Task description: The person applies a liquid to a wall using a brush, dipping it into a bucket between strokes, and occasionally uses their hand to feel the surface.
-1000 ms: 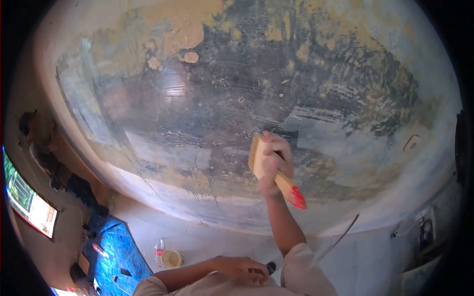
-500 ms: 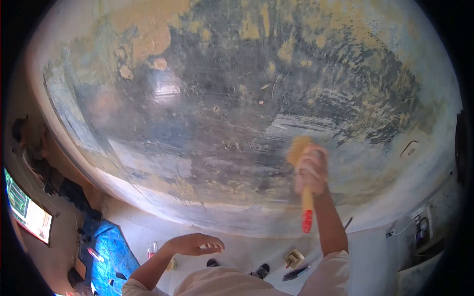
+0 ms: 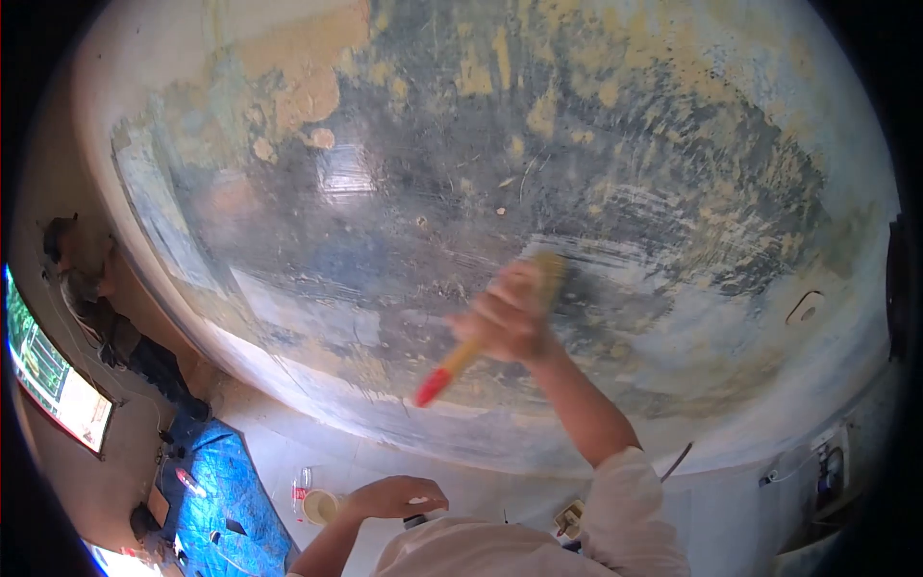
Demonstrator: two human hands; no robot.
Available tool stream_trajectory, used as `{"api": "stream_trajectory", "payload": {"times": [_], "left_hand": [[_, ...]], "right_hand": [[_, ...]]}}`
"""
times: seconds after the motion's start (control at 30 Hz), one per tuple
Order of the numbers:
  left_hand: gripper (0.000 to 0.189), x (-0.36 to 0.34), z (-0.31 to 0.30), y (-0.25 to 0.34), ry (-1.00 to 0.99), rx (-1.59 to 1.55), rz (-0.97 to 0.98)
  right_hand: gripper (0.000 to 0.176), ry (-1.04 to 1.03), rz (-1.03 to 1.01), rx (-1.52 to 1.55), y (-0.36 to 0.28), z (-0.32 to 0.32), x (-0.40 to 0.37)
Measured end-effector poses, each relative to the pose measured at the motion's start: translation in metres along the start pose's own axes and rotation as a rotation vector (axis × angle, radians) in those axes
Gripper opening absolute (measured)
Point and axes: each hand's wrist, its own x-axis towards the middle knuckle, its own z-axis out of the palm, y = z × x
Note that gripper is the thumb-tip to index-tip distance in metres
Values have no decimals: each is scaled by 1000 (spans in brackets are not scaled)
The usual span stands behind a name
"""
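My right hand (image 3: 505, 313) is wrapped round a wide brush (image 3: 464, 358) with a wooden handle and a red end. Its pale yellow bristles, blurred by motion, are at the wall (image 3: 433, 231), by a streaked light patch. The wall's surface is patchy: dark grey, yellowish and whitish. Low in front of my body hangs my left hand (image 3: 396, 496), loosely bent and holding nothing that I can see. Below and left of it, a clear bottle (image 3: 303, 484) with a red label and a pale tub (image 3: 319, 507) stand on the floor.
A co-worker (image 3: 106, 317) stands at the left-hand wall, near a window (image 3: 58, 375). A blue tarp (image 3: 216, 490) with small items covers floor at left. A small tray (image 3: 569, 519) lies near my feet; a wall box (image 3: 806, 308) is at right.
My right hand and the brush have swung left, and the handle now slants down to the left. My left hand has shifted slightly right and down. The view has shifted a little.
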Motion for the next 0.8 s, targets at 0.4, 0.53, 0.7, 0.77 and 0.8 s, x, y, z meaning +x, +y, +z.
{"api": "stream_trajectory", "payload": {"times": [0.4, 0.53, 0.7, 0.77, 0.8], "left_hand": [[21, 64, 18, 24, -155, 91, 116], [20, 58, 15, -5, -205, -63, 80], [22, 45, 5, -3, -160, -61, 52], [22, 38, 1, -1, -154, -50, 42], [23, 34, 0, -4, -144, -51, 66]], "right_hand": [[33, -54, -29, 354, 32, -41, 38], [34, -60, 116, 271, 49, -139, 31], [34, -130, 193, 28, 39, -150, 40], [36, -135, 121, -107, 26, -110, 49], [36, -137, 84, -113, 27, -83, 45]]}}
